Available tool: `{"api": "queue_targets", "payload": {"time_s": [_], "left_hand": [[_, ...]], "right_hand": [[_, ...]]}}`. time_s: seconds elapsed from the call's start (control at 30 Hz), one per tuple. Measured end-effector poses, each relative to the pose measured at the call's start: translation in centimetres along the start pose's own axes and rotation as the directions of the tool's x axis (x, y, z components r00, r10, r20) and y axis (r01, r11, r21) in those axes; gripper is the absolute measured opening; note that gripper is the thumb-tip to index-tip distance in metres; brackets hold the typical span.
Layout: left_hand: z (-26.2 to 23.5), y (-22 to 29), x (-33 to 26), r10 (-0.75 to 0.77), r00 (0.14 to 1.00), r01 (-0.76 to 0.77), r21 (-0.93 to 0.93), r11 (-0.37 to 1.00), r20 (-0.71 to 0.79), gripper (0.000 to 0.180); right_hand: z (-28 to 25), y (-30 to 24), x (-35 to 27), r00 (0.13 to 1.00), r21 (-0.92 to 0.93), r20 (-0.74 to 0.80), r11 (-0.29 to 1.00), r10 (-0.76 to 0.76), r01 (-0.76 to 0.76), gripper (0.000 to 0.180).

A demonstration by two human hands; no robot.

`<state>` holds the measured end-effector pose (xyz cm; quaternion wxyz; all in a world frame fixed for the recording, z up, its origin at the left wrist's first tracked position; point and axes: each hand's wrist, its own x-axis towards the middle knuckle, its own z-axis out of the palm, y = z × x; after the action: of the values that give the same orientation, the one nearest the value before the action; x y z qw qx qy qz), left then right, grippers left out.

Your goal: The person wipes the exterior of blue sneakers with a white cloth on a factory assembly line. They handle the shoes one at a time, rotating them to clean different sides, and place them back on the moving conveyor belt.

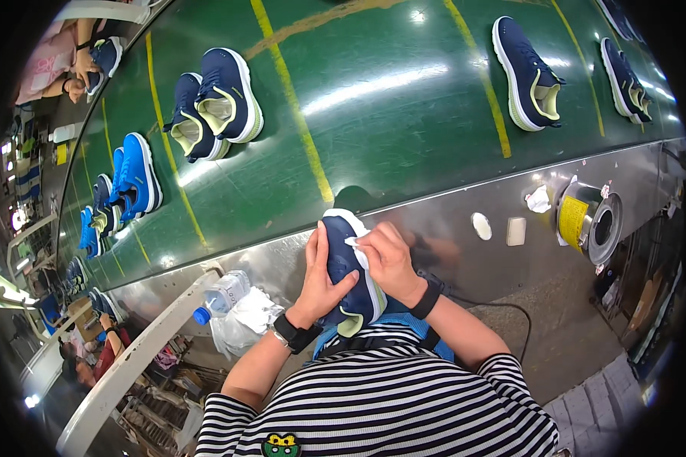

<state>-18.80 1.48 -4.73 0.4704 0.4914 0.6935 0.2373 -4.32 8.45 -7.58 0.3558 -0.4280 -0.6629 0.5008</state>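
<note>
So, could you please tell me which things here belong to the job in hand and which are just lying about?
In hand:
- navy shoe, gripped by left hand
- white cloth, pressed on by right hand

Lying about:
- water bottle
- plastic bag
- shoes on green belt

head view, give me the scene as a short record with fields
left hand: holds a navy sneaker by its side
right hand: presses a small white cloth to the sneaker's sole edge
surface: green conveyor belt with yellow lines
on belt: navy sneaker pair, blue sneaker pair
nearby: plastic bottle at the left
</note>
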Motion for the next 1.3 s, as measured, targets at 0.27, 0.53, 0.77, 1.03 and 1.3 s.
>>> {"api": "queue_targets", "payload": {"time_s": [0.27,0.53,0.77,1.03,1.3], "left_hand": [[-0.4,0.1,0.1,-0.015,1.0,0.016,-0.046,0.999,0.016,0.097],[-0.7,-0.2,-0.5,0.025,1.0,-0.024,-0.076,0.997,0.004,0.097],[-1.5,-0.5,-0.8,0.033,0.999,-0.032,-0.107,0.994,0.008,0.097],[-2.0,-1.0,-1.0,0.063,0.998,-0.063,-0.094,0.994,0.001,0.097],[-2.0,-1.3,-1.1,0.088,0.996,-0.09,-0.099,0.991,-0.024,0.097]], "right_hand": [[0.4,0.2,3.7,0.998,-0.019,0.044,0.999,-0.047,0.048,0.005],[-2.2,0.6,-4.6,0.999,0.029,0.037,0.999,-0.035,0.034,0.02],[-1.5,-1.8,-2.1,0.98,0.186,-0.023,0.964,0.196,-0.189,0.013],[0.8,-1.8,0.6,0.998,0.0,-0.051,1.0,-0.029,0.029,0.013],[1.6,-2.1,-0.1,0.999,-0.042,-0.04,0.999,-0.001,-0.001,0.008]]}}
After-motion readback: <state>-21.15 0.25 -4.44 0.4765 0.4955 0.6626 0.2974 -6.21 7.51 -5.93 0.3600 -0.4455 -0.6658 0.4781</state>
